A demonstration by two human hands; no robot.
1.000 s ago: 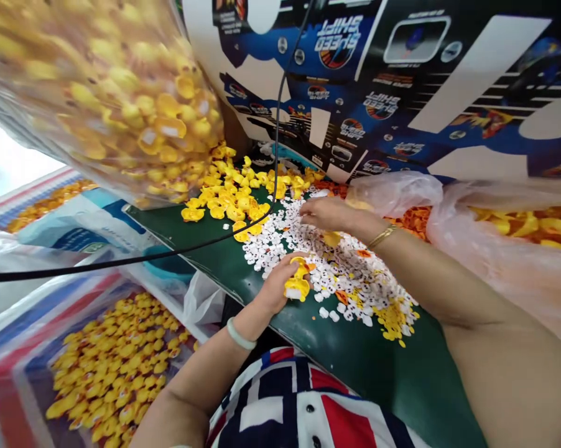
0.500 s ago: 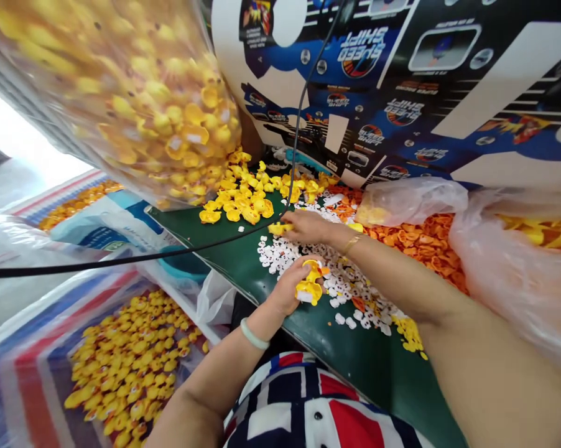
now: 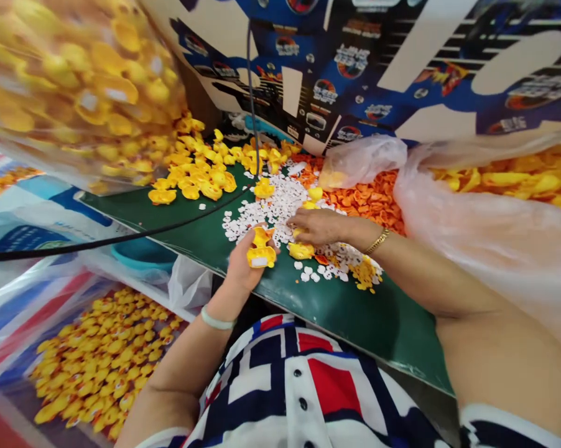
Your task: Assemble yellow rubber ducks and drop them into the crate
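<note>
My left hand (image 3: 243, 261) is closed around a yellow duck half-shell (image 3: 262, 256), whose hollow side and a white patch face me. It sits above the table's near edge, beside a heap of small white eye pieces (image 3: 280, 202). My right hand (image 3: 320, 225) reaches over that heap with bent fingers. Under its fingertips is another yellow duck shell (image 3: 301, 251), which the fingers partly hide. Another yellow shell (image 3: 264, 188) lies on the white pieces, farther back.
Yellow shells (image 3: 191, 174) lie at the back of the green table (image 3: 355, 317), near a big clear bag of them (image 3: 98, 106). Orange pieces (image 3: 369, 199) and plastic bags (image 3: 471, 218) are on the right. A black cable (image 3: 168, 232) crosses leftward. Ducks (image 3: 103, 354) fill a striped bag below.
The view has shifted, so the table appears farther left and higher. My right hand has come nearer across the white pieces, with a yellow shell at its fingertips. My left hand still holds its half-shell.
</note>
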